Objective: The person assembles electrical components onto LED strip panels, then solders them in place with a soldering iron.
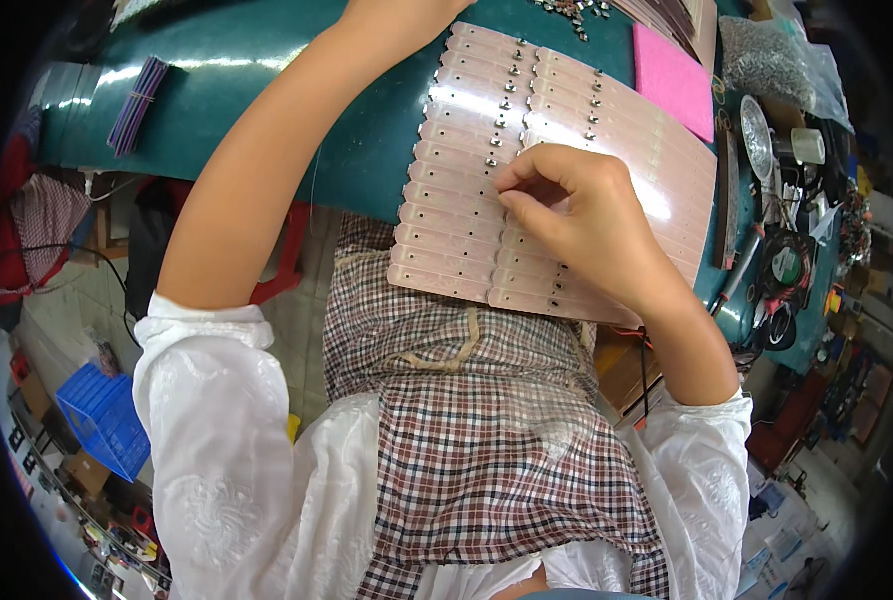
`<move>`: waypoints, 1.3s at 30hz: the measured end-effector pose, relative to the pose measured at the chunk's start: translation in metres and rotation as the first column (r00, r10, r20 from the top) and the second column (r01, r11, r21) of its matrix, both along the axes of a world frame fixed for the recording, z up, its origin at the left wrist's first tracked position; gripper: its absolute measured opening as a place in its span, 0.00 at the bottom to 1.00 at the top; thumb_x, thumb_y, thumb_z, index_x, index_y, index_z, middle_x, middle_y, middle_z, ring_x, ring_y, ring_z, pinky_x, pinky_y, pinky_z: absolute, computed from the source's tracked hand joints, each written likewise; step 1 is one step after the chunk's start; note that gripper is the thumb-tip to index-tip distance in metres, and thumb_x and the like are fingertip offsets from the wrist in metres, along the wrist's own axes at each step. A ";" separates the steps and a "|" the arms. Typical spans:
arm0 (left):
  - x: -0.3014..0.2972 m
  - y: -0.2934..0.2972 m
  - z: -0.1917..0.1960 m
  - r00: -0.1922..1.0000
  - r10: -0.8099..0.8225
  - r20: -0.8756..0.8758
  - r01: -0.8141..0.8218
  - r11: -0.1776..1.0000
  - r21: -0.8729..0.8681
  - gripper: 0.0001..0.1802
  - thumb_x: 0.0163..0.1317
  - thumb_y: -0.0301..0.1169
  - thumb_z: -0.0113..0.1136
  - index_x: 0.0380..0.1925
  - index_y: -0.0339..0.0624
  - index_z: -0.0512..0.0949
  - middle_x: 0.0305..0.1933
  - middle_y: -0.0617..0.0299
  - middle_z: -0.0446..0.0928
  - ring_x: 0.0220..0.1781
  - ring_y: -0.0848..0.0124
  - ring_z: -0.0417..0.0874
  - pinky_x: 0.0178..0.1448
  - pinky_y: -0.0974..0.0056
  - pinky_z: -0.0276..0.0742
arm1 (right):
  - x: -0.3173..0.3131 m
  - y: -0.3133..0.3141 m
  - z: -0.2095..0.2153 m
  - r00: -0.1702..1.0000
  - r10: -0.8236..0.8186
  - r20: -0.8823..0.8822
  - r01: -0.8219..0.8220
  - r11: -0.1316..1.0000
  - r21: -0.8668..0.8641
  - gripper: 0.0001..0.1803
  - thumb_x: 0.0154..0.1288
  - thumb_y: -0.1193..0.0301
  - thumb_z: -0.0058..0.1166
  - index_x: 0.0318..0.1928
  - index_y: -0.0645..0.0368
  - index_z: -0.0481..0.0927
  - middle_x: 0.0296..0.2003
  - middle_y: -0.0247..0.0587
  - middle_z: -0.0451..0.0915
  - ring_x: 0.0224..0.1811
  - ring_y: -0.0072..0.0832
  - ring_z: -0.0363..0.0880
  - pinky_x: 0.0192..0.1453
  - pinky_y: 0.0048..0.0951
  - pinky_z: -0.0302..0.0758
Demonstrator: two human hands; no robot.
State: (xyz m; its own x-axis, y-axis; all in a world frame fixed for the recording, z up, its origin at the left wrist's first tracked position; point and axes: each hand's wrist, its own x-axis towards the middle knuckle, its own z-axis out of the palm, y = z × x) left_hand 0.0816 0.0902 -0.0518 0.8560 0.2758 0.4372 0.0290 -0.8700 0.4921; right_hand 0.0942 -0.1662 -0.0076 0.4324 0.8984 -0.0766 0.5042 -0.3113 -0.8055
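Note:
A pale pink panel of scalloped strips with rows of small holes lies at the table's near edge. Small metal parts stand in a column on its upper left half, with others in a second column. Over the panel's middle, my right hand has thumb and forefinger pinched close to a hole below the left column; whatever is between the tips is too small to make out. My left hand reaches to the far edge of the view, beside the panel's upper left corner, its fingers cut off by the frame.
Loose metal parts lie in a pile at the back of the green table. A pink foam sheet and a clear bag of small parts are at the right, near tools and a tape roll. Banded purple strips lie left.

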 end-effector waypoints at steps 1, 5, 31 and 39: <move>0.016 -0.002 -0.001 0.999 0.036 0.007 -0.036 0.999 0.024 0.08 0.56 0.29 0.68 0.32 0.36 0.86 0.32 0.50 0.86 0.35 0.57 0.87 0.43 0.56 0.81 | 0.001 -0.002 0.000 1.000 -0.010 0.005 0.010 1.000 -0.002 0.06 0.56 0.79 0.62 0.36 0.66 0.84 0.30 0.46 0.85 0.32 0.30 0.86 0.38 0.28 0.82; 0.039 -0.004 -0.005 0.995 0.087 -0.038 -0.089 0.994 -0.067 0.06 0.53 0.29 0.68 0.29 0.38 0.85 0.33 0.47 0.84 0.39 0.49 0.86 0.47 0.50 0.80 | -0.003 -0.004 0.005 0.999 -0.016 -0.029 0.016 1.000 -0.027 0.07 0.57 0.80 0.61 0.37 0.66 0.84 0.31 0.46 0.86 0.31 0.30 0.86 0.40 0.28 0.82; -0.079 -0.026 0.031 0.970 -0.065 -0.235 -0.057 0.876 -0.479 0.11 0.62 0.33 0.66 0.38 0.36 0.85 0.28 0.72 0.78 0.25 0.86 0.67 0.31 0.74 0.63 | -0.008 0.007 -0.004 0.968 -0.009 0.250 0.004 1.000 0.020 0.05 0.59 0.77 0.61 0.35 0.66 0.85 0.35 0.52 0.84 0.38 0.49 0.84 0.44 0.44 0.80; -0.111 -0.052 0.030 0.969 -0.182 -0.164 0.053 0.811 -0.583 0.08 0.63 0.31 0.67 0.35 0.36 0.83 0.24 0.75 0.73 0.21 0.87 0.56 0.25 0.73 0.52 | -0.006 0.010 -0.006 0.971 0.020 0.236 -0.007 0.998 -0.055 0.05 0.62 0.75 0.60 0.35 0.66 0.83 0.36 0.54 0.82 0.40 0.51 0.82 0.46 0.45 0.78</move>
State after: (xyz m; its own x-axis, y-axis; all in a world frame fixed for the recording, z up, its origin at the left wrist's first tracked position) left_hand -0.0291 0.0386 -0.0219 0.9493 0.3110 0.0466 0.0994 -0.4373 0.8938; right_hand 0.0884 -0.1559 -0.0132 0.4316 0.9018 -0.0219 0.6831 -0.3426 -0.6451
